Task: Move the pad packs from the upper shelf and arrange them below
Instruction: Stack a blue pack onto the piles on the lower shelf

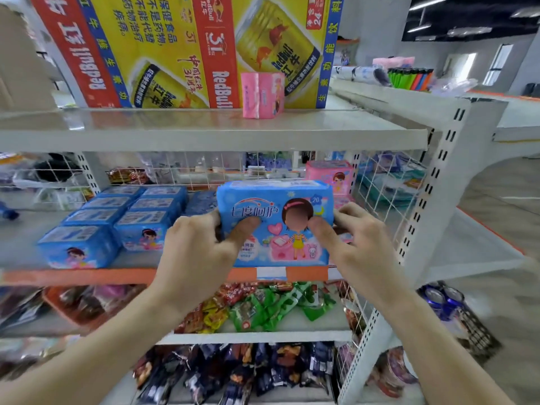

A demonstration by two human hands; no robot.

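Note:
A blue pad pack [280,200] with a cartoon girl on its front is held upright at the front edge of the lower shelf [87,276]. My left hand [201,249] grips its left side, thumb on the front. My right hand [359,244] grips its right side the same way. Several blue pad packs [117,217] lie in rows on the lower shelf to the left. A pink pad pack [330,173] stands behind the held one at the back right. On the upper shelf [204,130] a pink pad pack [263,95] stands upright.
A large yellow and red RedBull carton [187,48] fills the back of the upper shelf. White wire mesh [388,194] closes the shelf's right side and back. Snack bags [263,308] fill the shelves underneath. A white perforated upright [438,159] stands at the right corner.

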